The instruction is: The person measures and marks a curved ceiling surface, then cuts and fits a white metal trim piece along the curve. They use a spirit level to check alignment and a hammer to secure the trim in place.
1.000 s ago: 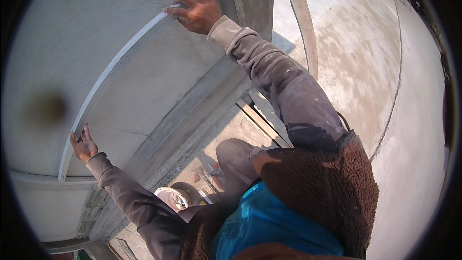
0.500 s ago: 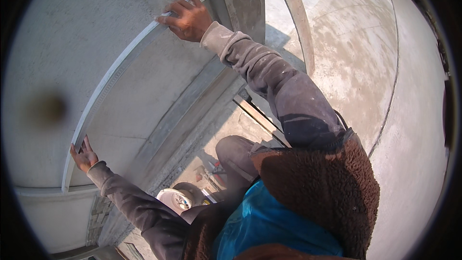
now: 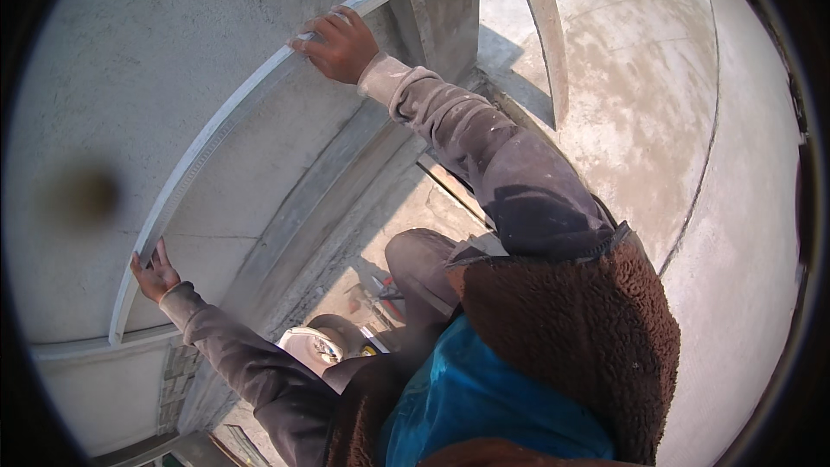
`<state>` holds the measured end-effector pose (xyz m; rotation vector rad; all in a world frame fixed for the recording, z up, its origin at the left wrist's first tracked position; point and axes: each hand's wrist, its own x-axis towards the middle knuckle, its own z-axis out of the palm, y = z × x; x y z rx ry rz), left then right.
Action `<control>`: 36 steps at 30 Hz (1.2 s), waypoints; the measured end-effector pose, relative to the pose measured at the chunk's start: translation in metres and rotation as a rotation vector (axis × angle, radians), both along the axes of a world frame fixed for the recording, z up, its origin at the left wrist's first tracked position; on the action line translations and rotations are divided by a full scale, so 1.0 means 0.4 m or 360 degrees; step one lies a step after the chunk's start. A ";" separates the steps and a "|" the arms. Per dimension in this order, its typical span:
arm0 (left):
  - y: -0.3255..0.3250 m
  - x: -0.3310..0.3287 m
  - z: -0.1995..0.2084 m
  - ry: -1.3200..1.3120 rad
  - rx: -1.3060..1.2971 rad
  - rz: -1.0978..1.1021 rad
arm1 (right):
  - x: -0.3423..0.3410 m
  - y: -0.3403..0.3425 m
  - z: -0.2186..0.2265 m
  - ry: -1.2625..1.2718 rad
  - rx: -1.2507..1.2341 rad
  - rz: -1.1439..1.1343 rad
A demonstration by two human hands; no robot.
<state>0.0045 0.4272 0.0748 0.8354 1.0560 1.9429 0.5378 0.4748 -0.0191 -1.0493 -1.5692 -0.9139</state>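
Moved: bar [image 3: 206,140] top end and right hand [image 3: 339,45] sit slightly lower in view than in the earlier frame; left hand [image 3: 156,278] nearly unchanged. Camera has shifted too, so true bar travel uncertain.
Head view, bar: lies slantwise along the grey wall [image 3: 130,78], upper end near the post [image 3: 441,9], lower end at the ledge [image 3: 78,348]; contact along its full length cannot be confirmed. Bow probably lens bend.
Right hand: gripping bar toward the upper end, fingers wrapped over its edge.
Left hand: gripping bar near the lower end, digits to either side, fingers extended more than curled; firmness cannot tell.
Floor: bucket [image 3: 299,346] beside the person's leg, well apart from bar.
Handling (judgement): wide hand spacing suits a long bar. Best kept flat on the wall with equal pressure from both hands, strokes slow and steady. Extended left fingers may let the low end lift or twist; firmer hold advisable.
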 end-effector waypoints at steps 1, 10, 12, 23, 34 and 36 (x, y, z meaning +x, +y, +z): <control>-0.005 -0.006 0.009 -0.0010 0.0025 0.0000 | -0.004 0.005 0.016 0.0013 0.0049 0.0006; -0.018 -0.032 0.049 -0.0015 0.0216 -0.0061 | 0.006 0.034 0.133 -0.0085 0.0324 -0.0087; -0.015 -0.034 0.059 -0.0031 0.0249 -0.0085 | 0.007 0.033 0.154 -0.0079 0.0324 -0.0085; -0.027 -0.028 0.053 -0.0047 0.0320 -0.0020 | 0.011 0.041 0.176 -0.0181 0.0337 -0.0090; -0.034 -0.040 0.054 -0.0022 0.0294 0.0028 | 0.056 -0.035 0.146 0.2238 -0.0147 0.1149; -0.033 -0.063 0.037 -0.0033 0.0303 0.0034 | 0.134 0.033 0.163 0.2684 -0.0317 0.1928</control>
